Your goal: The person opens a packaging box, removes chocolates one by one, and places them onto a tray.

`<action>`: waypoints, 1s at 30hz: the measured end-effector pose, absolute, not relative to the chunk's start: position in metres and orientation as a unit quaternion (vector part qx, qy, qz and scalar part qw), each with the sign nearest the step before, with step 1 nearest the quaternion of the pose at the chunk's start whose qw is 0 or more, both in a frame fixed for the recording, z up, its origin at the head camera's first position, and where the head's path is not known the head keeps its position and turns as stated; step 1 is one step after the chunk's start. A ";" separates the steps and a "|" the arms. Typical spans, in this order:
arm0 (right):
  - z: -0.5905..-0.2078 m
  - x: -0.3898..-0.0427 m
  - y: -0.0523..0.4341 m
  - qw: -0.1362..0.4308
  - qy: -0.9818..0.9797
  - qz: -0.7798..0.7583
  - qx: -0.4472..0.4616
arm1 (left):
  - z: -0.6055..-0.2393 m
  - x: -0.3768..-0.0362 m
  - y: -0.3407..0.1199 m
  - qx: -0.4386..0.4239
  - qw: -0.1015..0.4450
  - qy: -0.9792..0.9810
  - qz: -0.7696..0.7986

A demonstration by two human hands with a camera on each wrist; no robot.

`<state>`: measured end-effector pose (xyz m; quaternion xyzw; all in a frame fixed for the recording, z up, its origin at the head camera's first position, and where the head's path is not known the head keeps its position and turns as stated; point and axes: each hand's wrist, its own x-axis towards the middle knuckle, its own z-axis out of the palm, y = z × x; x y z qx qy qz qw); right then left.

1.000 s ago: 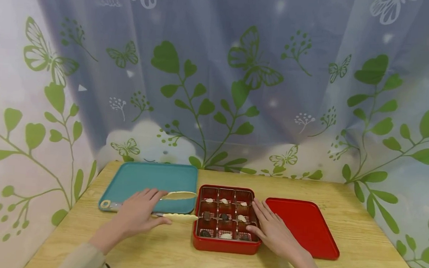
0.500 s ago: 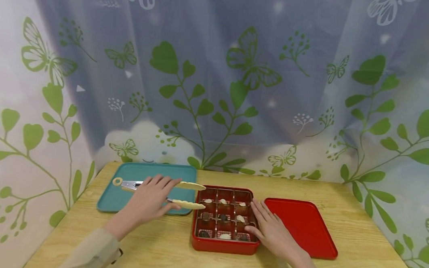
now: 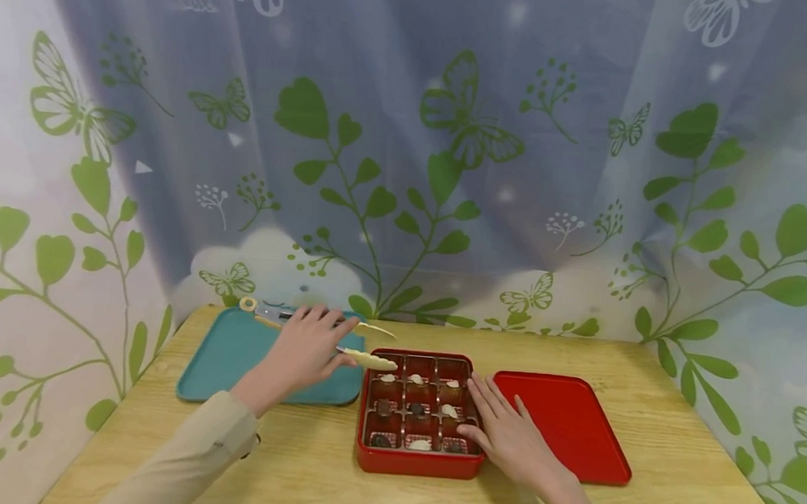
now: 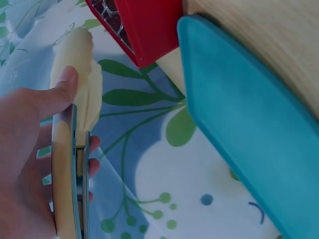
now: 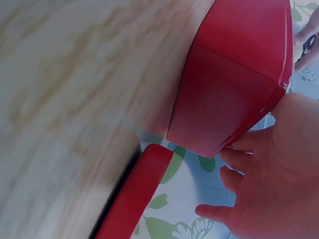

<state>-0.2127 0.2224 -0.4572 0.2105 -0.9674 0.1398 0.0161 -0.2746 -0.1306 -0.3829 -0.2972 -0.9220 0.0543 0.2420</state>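
On the bench (image 3: 296, 467), the teal tray (image 3: 215, 368) lies at left where it was a second ago, while the left grip (image 3: 305, 350), thumb and fingers holding the tongs (image 4: 63, 164) with their arms spread, has shifted rightward and toward the tray's far side. The nearer tong tip, formerly beside the left wall of the red box (image 3: 420, 464), now overlaps its far-left corner, contact unclear; the right grip (image 3: 512, 436), grasping nothing, stays straight-fingered against the box's right side, the red lid (image 3: 566, 424) unmoved beyond it.
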 end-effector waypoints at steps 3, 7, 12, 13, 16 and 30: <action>-0.457 -0.212 0.222 0.018 -0.968 0.137 0.210 | -0.380 -0.279 -0.122 -0.305 0.239 -0.919 0.077; -0.457 -0.211 0.222 0.017 -0.968 0.137 0.210 | -0.376 -0.285 -0.110 -0.309 0.231 -0.914 0.126; -0.456 -0.211 0.221 0.020 -0.968 0.136 0.208 | -0.369 -0.289 -0.091 -0.300 0.205 -0.913 0.187; -0.456 -0.211 0.221 0.021 -0.969 0.136 0.207 | -0.366 -0.289 -0.086 -0.297 0.193 -0.914 0.198; -0.456 -0.211 0.220 0.023 -0.969 0.134 0.206 | -0.359 -0.288 -0.074 -0.287 0.170 -0.914 0.229; -0.458 -0.212 0.222 0.027 -0.971 0.126 0.202 | -0.360 -0.293 -0.032 -0.233 0.080 -0.911 0.330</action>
